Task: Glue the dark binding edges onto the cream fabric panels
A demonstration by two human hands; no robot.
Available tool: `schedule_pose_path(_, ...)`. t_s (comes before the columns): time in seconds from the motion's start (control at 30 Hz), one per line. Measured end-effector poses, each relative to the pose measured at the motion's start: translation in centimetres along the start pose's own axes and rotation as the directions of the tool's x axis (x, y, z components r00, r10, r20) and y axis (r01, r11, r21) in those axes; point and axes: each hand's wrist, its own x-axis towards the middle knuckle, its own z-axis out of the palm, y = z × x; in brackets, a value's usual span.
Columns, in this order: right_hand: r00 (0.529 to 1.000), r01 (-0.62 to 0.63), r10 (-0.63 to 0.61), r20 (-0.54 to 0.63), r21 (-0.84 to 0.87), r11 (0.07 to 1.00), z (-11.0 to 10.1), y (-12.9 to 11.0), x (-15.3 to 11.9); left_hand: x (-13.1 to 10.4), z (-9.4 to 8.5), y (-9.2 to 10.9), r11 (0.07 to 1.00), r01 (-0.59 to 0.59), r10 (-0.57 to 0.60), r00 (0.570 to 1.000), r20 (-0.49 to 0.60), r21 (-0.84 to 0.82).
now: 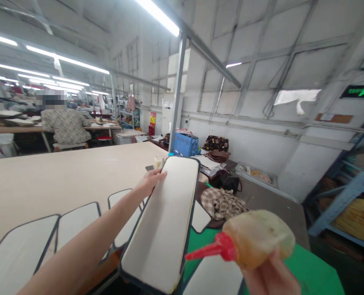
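My left hand (153, 180) grips the far left edge of a long white panel (165, 221) with rounded corners and a dark border, its thumb on the white face. The panel is tilted up in front of me. In my right hand (272, 272) is a squeeze bottle (258, 237) of cloudy amber liquid, lying sideways. Its red nozzle (208, 250) points left toward the panel's right edge, and whether they touch I cannot tell. Beneath the bottle, another white panel (215, 276) lies on a green surface (314, 270).
More dark-edged panels (25, 246) lie on the broad pale table (62, 176) at left. Beyond my panel are a checked cloth (223, 203), a blue basket (186, 144) and papers (208, 163). A metal post (177, 94) rises behind. A person (65, 125) sits far left.
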Motion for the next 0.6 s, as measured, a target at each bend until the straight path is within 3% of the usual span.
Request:
schedule_pose_path(0.1,0.982,0.138,-0.124,-0.139,0.096,0.986,2.9,-1.9,2.6,-1.4,0.6,-1.0,0.997,-0.066,0.065,0.998,0.023,0.031)
schedule_pose_path(0.17,0.963,0.244,-0.232,-0.139,0.074,0.967,3.4,-2.1,4.1,-2.2,1.1,-1.8,0.995,-0.086,0.083,0.995,0.052,0.047)
schedule_pose_path(0.27,0.943,0.316,-0.316,-0.106,-0.018,0.949,2.6,-1.1,5.5,-3.1,2.1,-2.5,0.995,-0.081,0.074,0.992,0.101,0.064)
schedule_pose_path(0.43,0.923,0.33,-0.356,-0.144,-0.179,0.927,0.5,0.6,6.6,-4.2,3.1,-2.2,1.0,-0.021,0.015,0.973,0.231,0.023)
schedule_pose_path(0.6,0.919,0.334,-0.371,-0.136,-0.233,0.913,-0.4,0.5,7.3,-4.7,3.0,-1.9,0.999,0.048,-0.034,0.917,0.397,-0.025)
